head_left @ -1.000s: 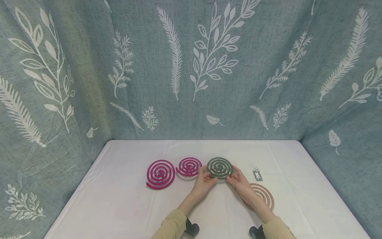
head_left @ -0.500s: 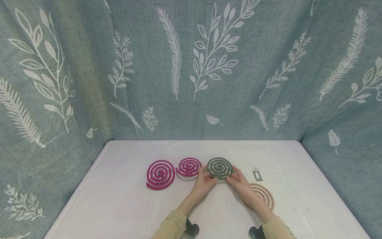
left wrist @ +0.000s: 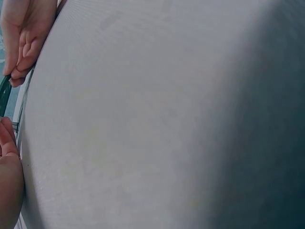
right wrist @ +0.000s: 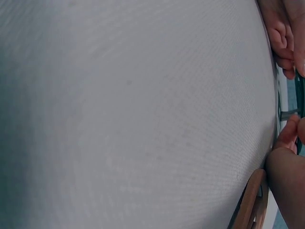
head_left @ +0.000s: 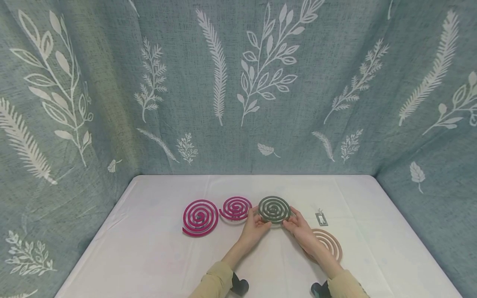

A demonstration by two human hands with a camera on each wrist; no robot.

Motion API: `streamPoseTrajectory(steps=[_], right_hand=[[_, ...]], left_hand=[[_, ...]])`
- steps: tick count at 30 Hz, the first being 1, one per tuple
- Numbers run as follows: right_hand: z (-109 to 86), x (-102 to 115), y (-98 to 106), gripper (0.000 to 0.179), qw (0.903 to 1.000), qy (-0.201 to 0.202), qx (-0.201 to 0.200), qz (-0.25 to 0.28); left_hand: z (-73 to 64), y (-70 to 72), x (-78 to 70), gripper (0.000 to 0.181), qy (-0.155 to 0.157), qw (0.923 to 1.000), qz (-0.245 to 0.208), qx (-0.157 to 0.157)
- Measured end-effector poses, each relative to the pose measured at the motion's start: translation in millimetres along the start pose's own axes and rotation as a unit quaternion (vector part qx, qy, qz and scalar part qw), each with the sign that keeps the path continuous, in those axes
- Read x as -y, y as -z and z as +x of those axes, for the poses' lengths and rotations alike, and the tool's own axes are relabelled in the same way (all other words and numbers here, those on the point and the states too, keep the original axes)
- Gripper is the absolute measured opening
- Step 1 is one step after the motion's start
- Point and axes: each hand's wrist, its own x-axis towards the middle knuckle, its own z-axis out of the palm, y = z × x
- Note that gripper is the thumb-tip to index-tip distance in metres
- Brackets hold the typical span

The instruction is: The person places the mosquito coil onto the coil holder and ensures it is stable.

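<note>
A dark green mosquito coil [head_left: 274, 209] is held level just above the table, between both hands. My left hand [head_left: 255, 228] pinches its near left edge, thumb on top and fingers beneath. On the near right edge my right hand [head_left: 303, 232] pinches it in the same manner. In the right wrist view a small metal piece [right wrist: 288, 115] shows under the green coil [right wrist: 299, 93], apparently a stand. To the left lie two magenta coils, a nearer one [head_left: 200, 218] and a farther one [head_left: 236, 208] beside my left fingers.
A tan coil [head_left: 331, 242] lies partly hidden under my right forearm. Right of the hands is a small flat metal stand [head_left: 321, 217]. A white cloth [head_left: 149, 248] covers the table, with patterned blue-green curtains [head_left: 238, 145] behind and at both sides.
</note>
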Motion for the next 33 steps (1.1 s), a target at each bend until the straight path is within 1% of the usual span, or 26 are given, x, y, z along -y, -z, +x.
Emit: streamPoseTrajectory(steps=[5,12,16,21,25,29,33], right_hand=[[0.2,0,0,0.070,1.0000,0.002,-0.002,0.002],[0.3,0,0,0.069,1.0000,0.000,-0.005,0.002],[0.4,0,0,0.070,1.0000,-0.001,-0.003,0.004],[1.1,-1,-1,0.071,1.0000,-0.002,-0.004,0.005],[1.1,-1,-2,0.070,1.0000,-0.004,-0.007,0.005],[0.4,0,-1,0.071,1.0000,-0.003,-0.005,0.003],[-1.2,1,0,0.072,1.0000,0.001,0.002,0.002]], left_hand=[[-1.0,-0.2,-1.5,0.073,-0.001,1.0000,-0.006,-0.001],[1.0,-0.3,1.2,0.072,0.002,1.0000,-0.001,-0.001],[1.7,0.0,2.5,0.073,0.004,1.0000,-0.001,0.004],[-0.2,1.1,0.2,0.073,0.001,0.9999,-0.003,0.013],[-2.7,1.7,-7.2,0.072,0.002,0.9999,-0.010,0.013],[-8.8,2.0,-20.4,0.070,0.000,0.9997,-0.020,0.010],[-12.4,1.5,-26.1,0.069,-0.002,0.9998,-0.016,0.007]])
